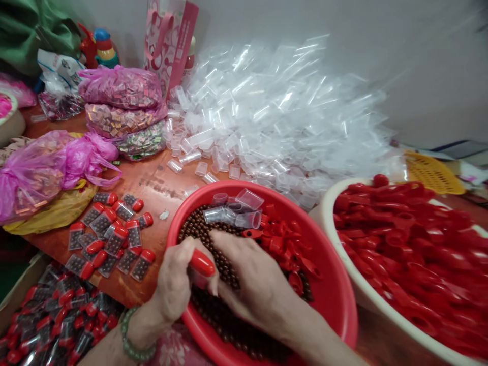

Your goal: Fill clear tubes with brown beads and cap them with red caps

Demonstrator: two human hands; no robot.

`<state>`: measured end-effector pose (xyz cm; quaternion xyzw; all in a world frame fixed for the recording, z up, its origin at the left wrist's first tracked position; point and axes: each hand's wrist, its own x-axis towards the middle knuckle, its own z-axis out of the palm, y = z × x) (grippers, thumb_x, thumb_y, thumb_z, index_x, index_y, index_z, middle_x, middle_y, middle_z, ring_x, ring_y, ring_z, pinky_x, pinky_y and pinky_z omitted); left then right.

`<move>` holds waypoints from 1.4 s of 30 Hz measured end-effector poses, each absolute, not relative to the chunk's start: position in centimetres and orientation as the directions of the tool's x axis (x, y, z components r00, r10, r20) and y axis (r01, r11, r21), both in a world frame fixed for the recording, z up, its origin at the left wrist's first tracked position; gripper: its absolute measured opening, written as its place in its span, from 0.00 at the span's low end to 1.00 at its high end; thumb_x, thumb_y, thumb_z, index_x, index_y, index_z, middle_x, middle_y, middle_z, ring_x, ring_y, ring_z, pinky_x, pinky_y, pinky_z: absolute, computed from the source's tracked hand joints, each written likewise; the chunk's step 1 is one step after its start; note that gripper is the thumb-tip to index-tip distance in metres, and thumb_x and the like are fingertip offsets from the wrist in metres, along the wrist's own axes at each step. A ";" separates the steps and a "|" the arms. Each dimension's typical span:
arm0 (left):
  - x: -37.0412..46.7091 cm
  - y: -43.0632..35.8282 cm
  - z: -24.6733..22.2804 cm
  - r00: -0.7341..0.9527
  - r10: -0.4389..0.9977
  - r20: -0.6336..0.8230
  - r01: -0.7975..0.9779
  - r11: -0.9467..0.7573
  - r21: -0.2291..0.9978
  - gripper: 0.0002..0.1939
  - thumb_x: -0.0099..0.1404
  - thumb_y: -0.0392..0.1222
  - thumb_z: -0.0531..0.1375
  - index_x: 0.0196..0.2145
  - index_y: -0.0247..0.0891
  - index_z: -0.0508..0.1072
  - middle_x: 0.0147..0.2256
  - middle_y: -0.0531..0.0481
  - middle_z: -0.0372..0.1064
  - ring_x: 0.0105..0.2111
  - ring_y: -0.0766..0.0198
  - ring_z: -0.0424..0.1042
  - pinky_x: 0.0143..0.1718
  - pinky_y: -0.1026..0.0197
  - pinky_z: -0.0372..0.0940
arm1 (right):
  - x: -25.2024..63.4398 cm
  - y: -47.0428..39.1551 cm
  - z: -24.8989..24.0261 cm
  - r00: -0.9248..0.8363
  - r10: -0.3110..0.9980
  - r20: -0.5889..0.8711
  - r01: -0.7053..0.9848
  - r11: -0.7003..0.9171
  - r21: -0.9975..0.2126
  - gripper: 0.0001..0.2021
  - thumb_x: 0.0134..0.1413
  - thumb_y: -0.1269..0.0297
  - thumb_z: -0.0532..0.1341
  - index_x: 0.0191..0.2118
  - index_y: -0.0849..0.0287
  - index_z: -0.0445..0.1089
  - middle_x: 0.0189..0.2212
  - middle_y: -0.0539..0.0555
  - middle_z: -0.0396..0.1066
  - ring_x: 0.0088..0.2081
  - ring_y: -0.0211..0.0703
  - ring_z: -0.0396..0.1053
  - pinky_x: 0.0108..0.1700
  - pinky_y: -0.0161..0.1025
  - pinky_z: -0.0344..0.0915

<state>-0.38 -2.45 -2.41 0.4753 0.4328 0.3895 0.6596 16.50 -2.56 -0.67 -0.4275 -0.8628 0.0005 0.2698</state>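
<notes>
Basin point(331, 300): brown beads point(229, 330), clear sleeves point(247, 219), red caps point(276, 244)
Tub point(327, 211): heaped red pieces point(412, 254)
Left grip point(173, 277): pinching red-capped container point(202, 263)
Right grip point(253, 282): over beads; cannot tell whether closed

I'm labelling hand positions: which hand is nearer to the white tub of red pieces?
Right. The right hand is over the red bowl, left of the white tub; the left hand, holding a red-capped tube, is farther left, by the bowl's left rim.

In the left hand point(173, 277), a glossy plastic cap point(203, 263); just beside that grip, smooth, shiny beads point(195, 222); around them, a satiny plastic basin point(343, 300); beyond the grip, glossy clear plastic sleeves point(267, 122).
</notes>
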 end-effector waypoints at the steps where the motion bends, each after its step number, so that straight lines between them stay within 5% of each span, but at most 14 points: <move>1: -1.2 -2.0 -1.6 0.283 0.944 -0.169 -0.128 0.212 0.969 0.31 0.71 0.58 0.36 0.26 0.39 0.68 0.19 0.50 0.65 0.28 0.60 0.70 0.36 0.56 0.66 | 17.4 -2.1 -0.6 -0.395 0.811 0.433 0.796 0.537 -0.279 0.23 0.61 0.60 0.57 0.58 0.65 0.58 0.46 0.65 0.72 0.46 0.52 0.72 0.44 0.47 0.71; 3: -3.4 -1.0 -0.6 0.068 0.998 -0.011 -0.042 0.014 0.999 0.29 0.71 0.58 0.40 0.25 0.38 0.69 0.23 0.48 0.69 0.27 0.60 0.69 0.33 0.57 0.65 | 19.6 -1.0 -1.0 -0.137 0.905 0.402 0.915 0.271 -0.298 0.25 0.58 0.54 0.61 0.56 0.64 0.61 0.43 0.65 0.71 0.44 0.55 0.71 0.43 0.49 0.70; 5: -6.4 0.1 -0.8 -0.106 0.989 0.103 0.199 -0.080 0.977 0.27 0.70 0.58 0.45 0.28 0.37 0.72 0.27 0.47 0.72 0.28 0.60 0.70 0.33 0.57 0.64 | 21.7 0.1 -1.8 -0.065 0.957 0.284 0.956 0.141 -0.257 0.28 0.56 0.53 0.62 0.56 0.67 0.61 0.45 0.67 0.67 0.45 0.58 0.70 0.42 0.50 0.70; 9: -11.7 2.3 -3.1 -0.266 0.937 0.228 0.692 0.021 0.722 0.26 0.71 0.55 0.43 0.33 0.37 0.74 0.28 0.47 0.72 0.32 0.56 0.72 0.38 0.55 0.65 | 23.9 1.8 -4.0 -0.080 0.986 0.144 0.948 0.120 -0.295 0.21 0.55 0.58 0.62 0.51 0.67 0.67 0.42 0.63 0.68 0.41 0.54 0.71 0.40 0.48 0.70; 12: -12.7 3.2 -4.1 -0.228 0.921 0.316 0.862 0.041 0.505 0.23 0.70 0.53 0.47 0.44 0.34 0.73 0.40 0.40 0.75 0.43 0.50 0.73 0.47 0.50 0.65 | 23.8 2.5 -4.7 -0.123 0.973 0.193 0.926 0.183 -0.330 0.17 0.58 0.57 0.59 0.48 0.64 0.68 0.38 0.61 0.70 0.40 0.54 0.71 0.41 0.51 0.70; 14: -11.5 2.9 -3.9 -0.184 0.905 0.383 0.880 -0.022 0.474 0.22 0.68 0.51 0.52 0.50 0.30 0.70 0.49 0.35 0.72 0.50 0.47 0.70 0.53 0.47 0.63 | 23.5 2.5 -4.3 -0.180 0.946 0.271 0.907 0.266 -0.328 0.16 0.60 0.58 0.58 0.49 0.62 0.67 0.38 0.59 0.72 0.40 0.54 0.71 0.42 0.51 0.69; 17: -7.9 1.4 -2.6 -0.021 0.930 0.367 0.772 -0.218 0.597 0.17 0.69 0.44 0.53 0.50 0.31 0.69 0.49 0.37 0.72 0.51 0.53 0.71 0.55 0.50 0.65 | 22.7 1.7 -2.6 -0.298 0.914 0.276 0.895 0.369 -0.253 0.11 0.59 0.61 0.59 0.45 0.61 0.67 0.36 0.59 0.73 0.40 0.52 0.70 0.41 0.47 0.69; 21: -3.0 -1.1 -1.5 0.430 0.815 0.388 0.540 -0.577 0.612 0.09 0.68 0.37 0.54 0.44 0.33 0.71 0.45 0.40 0.75 0.49 0.57 0.73 0.54 0.53 0.67 | 21.0 -0.9 -0.7 -0.492 0.869 -0.044 0.869 0.489 -0.075 0.02 0.53 0.71 0.59 0.31 0.58 0.66 0.26 0.55 0.69 0.28 0.48 0.69 0.31 0.43 0.66; 24: -1.2 -2.1 -1.9 0.581 0.744 0.331 0.530 -0.654 0.539 0.08 0.69 0.37 0.53 0.41 0.33 0.71 0.43 0.40 0.75 0.47 0.56 0.74 0.53 0.52 0.68 | 19.6 -2.2 -1.3 -0.492 0.847 -0.203 0.859 0.509 0.044 0.11 0.45 0.83 0.55 0.30 0.61 0.67 0.26 0.56 0.69 0.22 0.45 0.67 0.24 0.41 0.59; 27: -0.7 -2.1 -2.5 0.616 0.757 0.220 0.619 -0.637 0.460 0.08 0.69 0.38 0.53 0.41 0.33 0.70 0.43 0.40 0.75 0.44 0.53 0.74 0.50 0.49 0.70 | 18.7 -1.6 -2.8 -0.515 0.803 -0.298 0.850 0.524 -0.057 0.14 0.45 0.86 0.54 0.35 0.62 0.68 0.30 0.57 0.71 0.25 0.44 0.71 0.24 0.39 0.60; 34: -0.3 -1.8 -2.4 0.659 0.751 0.043 0.686 -0.624 0.374 0.09 0.68 0.35 0.52 0.41 0.33 0.70 0.43 0.40 0.73 0.44 0.52 0.72 0.48 0.50 0.69 | 20.3 0.2 -2.7 -0.560 0.750 -0.352 0.828 0.515 -0.222 0.10 0.48 0.68 0.68 0.37 0.60 0.68 0.33 0.54 0.74 0.34 0.45 0.75 0.33 0.38 0.67; 38: -0.2 -1.7 -2.4 0.682 0.730 -0.037 0.697 -0.634 0.333 0.11 0.65 0.31 0.51 0.43 0.32 0.70 0.43 0.39 0.73 0.45 0.51 0.72 0.48 0.50 0.68 | 20.3 -0.6 -2.8 -0.485 0.772 -0.411 0.870 0.473 -0.140 0.07 0.49 0.80 0.59 0.32 0.64 0.71 0.29 0.59 0.74 0.25 0.46 0.73 0.26 0.39 0.63; 42: -0.2 -1.7 -2.4 0.677 0.734 -0.049 0.708 -0.631 0.316 0.13 0.63 0.30 0.52 0.43 0.31 0.71 0.44 0.38 0.73 0.44 0.50 0.72 0.47 0.49 0.68 | 18.4 -0.8 -4.4 -0.569 0.715 -0.407 0.823 0.493 -0.283 0.12 0.44 0.84 0.56 0.32 0.65 0.73 0.30 0.60 0.74 0.29 0.47 0.74 0.31 0.39 0.66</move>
